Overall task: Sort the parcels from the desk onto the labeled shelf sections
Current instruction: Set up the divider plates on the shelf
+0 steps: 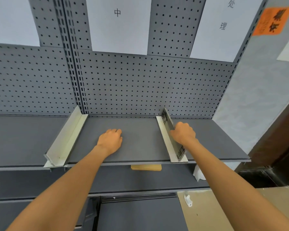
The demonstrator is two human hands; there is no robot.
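**Grey shelf, one flat parcel stood against a divider**

Grey metal formed the shelf, backed by perforated pegboard. A thin, flat parcel with dark print stood on edge in the shelf's right section, leaning against the right-hand white divider. The right hand held it near its upper edge, thumb on the near face and fingers curled over the far side. The left hand rested on the bare middle section, its fingers loosely curled and holding nothing. A second white divider bounded that section on the left. Above hung a paper label reading 中 and another reading 处理. A tan parcel showed on the level below.
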